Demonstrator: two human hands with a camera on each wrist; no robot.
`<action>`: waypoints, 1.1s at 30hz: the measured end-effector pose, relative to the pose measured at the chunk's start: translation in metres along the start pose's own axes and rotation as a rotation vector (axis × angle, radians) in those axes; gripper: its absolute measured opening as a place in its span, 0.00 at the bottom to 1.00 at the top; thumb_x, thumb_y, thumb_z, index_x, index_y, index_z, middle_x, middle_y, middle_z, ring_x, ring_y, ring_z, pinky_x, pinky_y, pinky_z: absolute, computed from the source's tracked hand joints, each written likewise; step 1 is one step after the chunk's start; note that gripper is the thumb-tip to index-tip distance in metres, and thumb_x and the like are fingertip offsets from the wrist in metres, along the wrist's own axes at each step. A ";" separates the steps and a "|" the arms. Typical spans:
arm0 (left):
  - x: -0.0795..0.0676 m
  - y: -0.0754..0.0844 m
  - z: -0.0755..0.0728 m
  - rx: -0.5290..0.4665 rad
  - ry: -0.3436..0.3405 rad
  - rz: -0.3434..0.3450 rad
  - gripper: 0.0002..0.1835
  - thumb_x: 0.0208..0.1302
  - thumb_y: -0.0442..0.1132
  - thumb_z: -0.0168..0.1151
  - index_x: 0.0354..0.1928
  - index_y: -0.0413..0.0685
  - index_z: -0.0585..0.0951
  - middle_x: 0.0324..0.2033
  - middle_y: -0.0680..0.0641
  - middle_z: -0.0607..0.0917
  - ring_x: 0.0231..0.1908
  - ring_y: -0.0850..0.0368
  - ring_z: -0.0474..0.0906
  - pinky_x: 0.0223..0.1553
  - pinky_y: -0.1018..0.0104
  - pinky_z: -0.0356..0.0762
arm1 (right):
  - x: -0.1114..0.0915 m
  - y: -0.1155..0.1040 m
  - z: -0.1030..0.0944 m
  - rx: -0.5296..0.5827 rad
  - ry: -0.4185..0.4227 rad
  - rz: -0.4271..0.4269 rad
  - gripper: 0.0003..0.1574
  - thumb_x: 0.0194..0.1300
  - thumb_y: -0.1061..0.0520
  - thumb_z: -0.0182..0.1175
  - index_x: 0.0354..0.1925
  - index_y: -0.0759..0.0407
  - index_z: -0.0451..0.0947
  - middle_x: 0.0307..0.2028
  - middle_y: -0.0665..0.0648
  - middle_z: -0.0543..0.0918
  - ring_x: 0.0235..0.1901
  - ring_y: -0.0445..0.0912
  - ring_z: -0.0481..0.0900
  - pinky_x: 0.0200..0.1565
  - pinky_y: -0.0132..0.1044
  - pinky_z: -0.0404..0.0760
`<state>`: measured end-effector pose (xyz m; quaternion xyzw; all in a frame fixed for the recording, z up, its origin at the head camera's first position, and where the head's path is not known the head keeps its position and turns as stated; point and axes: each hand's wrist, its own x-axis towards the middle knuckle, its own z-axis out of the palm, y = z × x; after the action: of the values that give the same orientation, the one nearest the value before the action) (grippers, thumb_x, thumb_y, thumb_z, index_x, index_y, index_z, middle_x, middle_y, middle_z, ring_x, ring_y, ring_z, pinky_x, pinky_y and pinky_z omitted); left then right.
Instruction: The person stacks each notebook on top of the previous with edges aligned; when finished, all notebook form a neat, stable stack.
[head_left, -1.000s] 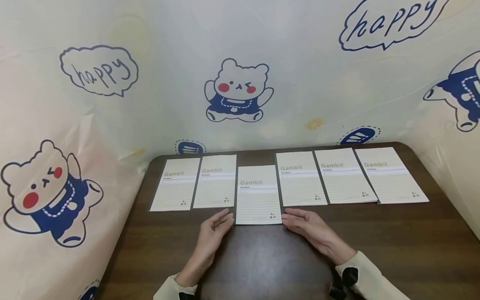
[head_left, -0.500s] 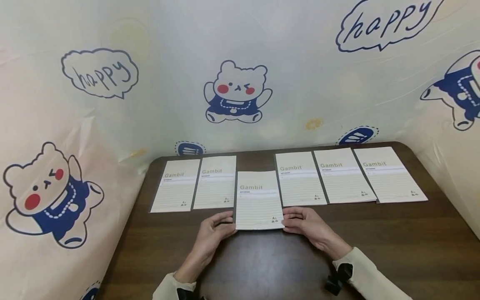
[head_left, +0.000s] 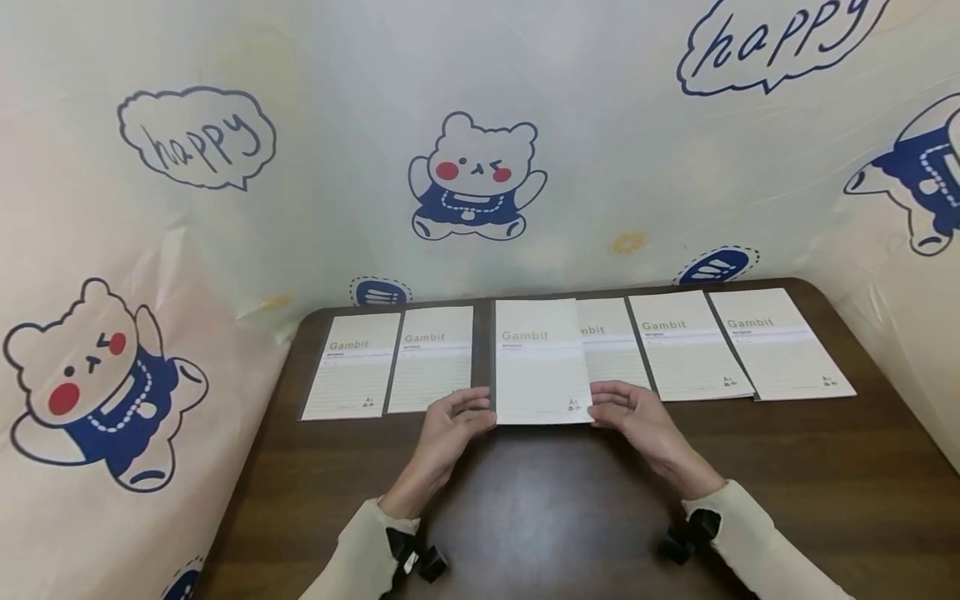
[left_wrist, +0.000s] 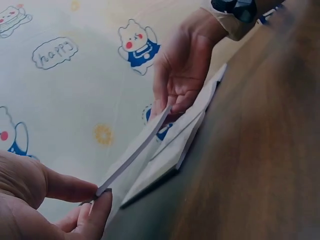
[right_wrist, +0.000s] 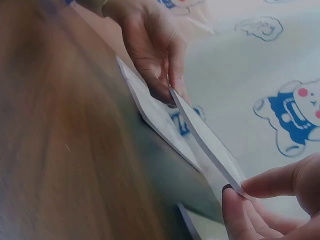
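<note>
Judging this step as a two-handed hold on the raised notebook (head_left: 540,371), I reckon the next move calls for even grip. Left to right: two flat notebooks (head_left: 352,375) on the desk (head_left: 502,508); left hand (head_left: 446,433), angled inward, fingers pinching its near-left corner; right hand (head_left: 647,432) mirrored, fingers pinching near-right; three flat notebooks (head_left: 686,358), nearest partly covered.

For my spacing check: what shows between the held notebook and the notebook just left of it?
In the head view, a bare strip of dark table separates the held notebook from its left neighbour, with the left hand at the lower end.
</note>
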<state>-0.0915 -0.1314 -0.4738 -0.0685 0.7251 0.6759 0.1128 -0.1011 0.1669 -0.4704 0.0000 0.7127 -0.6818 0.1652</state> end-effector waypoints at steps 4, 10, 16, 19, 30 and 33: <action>0.019 0.003 0.018 0.044 -0.040 0.023 0.23 0.63 0.30 0.72 0.61 0.38 0.82 0.53 0.37 0.86 0.50 0.54 0.85 0.50 0.68 0.86 | 0.003 -0.002 -0.018 -0.044 0.074 -0.024 0.29 0.71 0.68 0.60 0.66 0.80 0.69 0.49 0.64 0.88 0.41 0.36 0.87 0.46 0.31 0.88; 0.043 0.000 0.044 0.070 -0.086 0.032 0.23 0.61 0.30 0.74 0.58 0.36 0.83 0.52 0.35 0.87 0.45 0.56 0.87 0.48 0.68 0.86 | 0.008 0.000 -0.044 -0.124 0.127 -0.025 0.30 0.72 0.66 0.60 0.68 0.79 0.69 0.54 0.73 0.84 0.39 0.34 0.87 0.46 0.29 0.88; 0.056 -0.005 0.068 0.083 -0.095 0.035 0.22 0.59 0.29 0.75 0.57 0.35 0.84 0.50 0.35 0.88 0.46 0.52 0.89 0.47 0.67 0.87 | 0.010 0.008 -0.064 -0.187 0.163 -0.025 0.31 0.73 0.67 0.60 0.69 0.79 0.68 0.60 0.80 0.79 0.39 0.29 0.86 0.46 0.30 0.88; 0.060 -0.006 0.077 0.105 -0.084 0.040 0.21 0.58 0.29 0.75 0.55 0.35 0.85 0.49 0.36 0.89 0.46 0.49 0.90 0.46 0.66 0.88 | 0.010 0.011 -0.070 -0.230 0.170 -0.028 0.30 0.73 0.66 0.60 0.69 0.79 0.68 0.60 0.81 0.78 0.40 0.28 0.85 0.46 0.29 0.88; 0.068 -0.006 0.088 0.331 -0.072 0.141 0.21 0.56 0.31 0.78 0.53 0.36 0.87 0.43 0.39 0.92 0.41 0.49 0.92 0.43 0.62 0.89 | 0.012 0.022 -0.081 -0.578 0.249 -0.081 0.24 0.72 0.58 0.66 0.61 0.70 0.80 0.49 0.70 0.88 0.38 0.41 0.89 0.37 0.26 0.83; 0.065 -0.004 0.091 0.370 -0.068 0.147 0.21 0.55 0.31 0.79 0.52 0.35 0.87 0.40 0.40 0.92 0.39 0.50 0.92 0.41 0.63 0.89 | 0.013 0.026 -0.080 -0.687 0.309 -0.142 0.22 0.70 0.56 0.69 0.56 0.67 0.84 0.43 0.65 0.90 0.39 0.48 0.89 0.36 0.25 0.80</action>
<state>-0.1473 -0.0381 -0.4996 0.0294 0.8358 0.5393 0.0982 -0.1259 0.2436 -0.4974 -0.0023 0.9144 -0.4049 -0.0015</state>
